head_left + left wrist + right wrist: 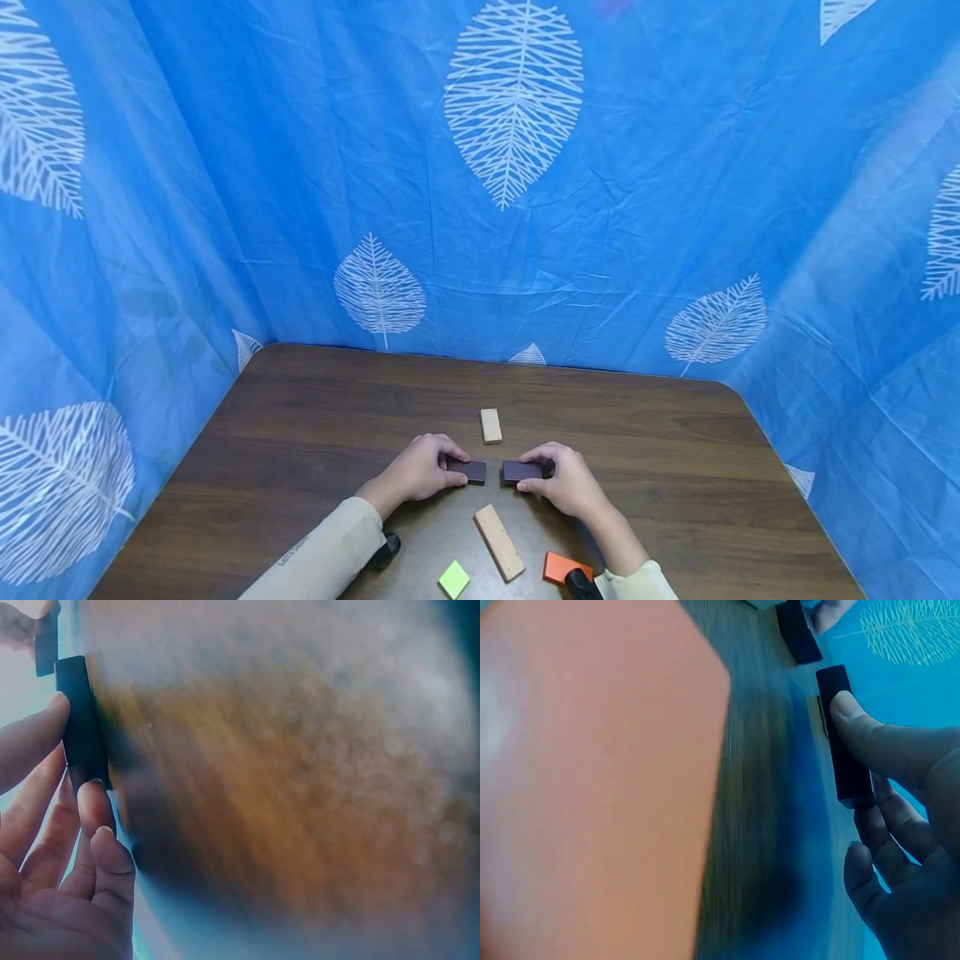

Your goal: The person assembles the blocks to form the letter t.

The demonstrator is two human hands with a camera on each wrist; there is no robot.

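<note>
Brown tabletop [315, 417], blue curtain [600, 167] beyond: two matching grips.
On my feed, the left hand [420, 473] pinches the left dark block [472, 472], the right hand [567, 482] the right dark block [521, 472], a gap between; I'd leave facing ends uncovered, both blocks aligned.

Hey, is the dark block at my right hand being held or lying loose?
Held: in the head view, your right hand pinches the dark block between thumb and fingers.
</note>
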